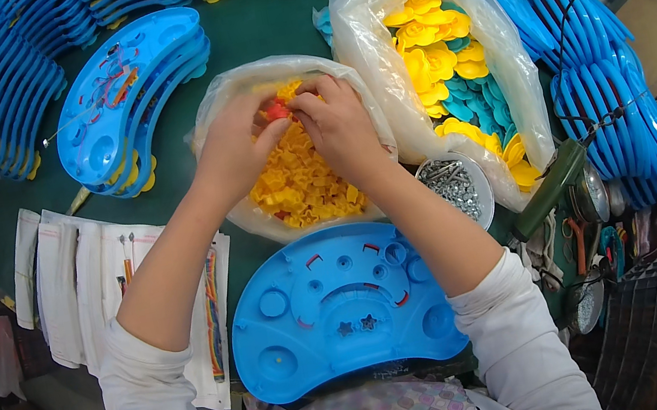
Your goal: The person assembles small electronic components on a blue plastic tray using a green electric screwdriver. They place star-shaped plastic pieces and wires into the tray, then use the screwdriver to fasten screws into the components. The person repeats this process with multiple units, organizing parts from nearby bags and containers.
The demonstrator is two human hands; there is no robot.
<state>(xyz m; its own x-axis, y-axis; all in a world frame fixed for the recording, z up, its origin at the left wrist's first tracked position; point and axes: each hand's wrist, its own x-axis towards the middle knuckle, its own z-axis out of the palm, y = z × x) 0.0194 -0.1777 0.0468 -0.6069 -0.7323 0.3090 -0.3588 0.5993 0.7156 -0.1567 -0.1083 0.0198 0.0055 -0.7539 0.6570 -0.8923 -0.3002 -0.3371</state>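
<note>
Both hands are over an open clear plastic bag (203, 130) filled with small yellow star-shaped plastic pieces (302, 179). A small red plastic piece (276, 111) shows between my fingertips. My left hand (235, 142) is closed with its fingers at this piece. My right hand (340, 127) is closed too, its thumb and fingers pinched beside the red piece; what lies in that pinch is hidden. Below the bag, close to me, lies a blue curved plastic shell (343, 289) with round recesses and two star-shaped openings.
A bag of yellow and teal flower-shaped parts (445, 68) stands at the right, with a tub of screws (456, 188) before it. Stacked blue shells (131, 90) sit at the left, with more along the back. White cloth-like strips (95, 261) and a green cylindrical tool (551, 185) flank the work area.
</note>
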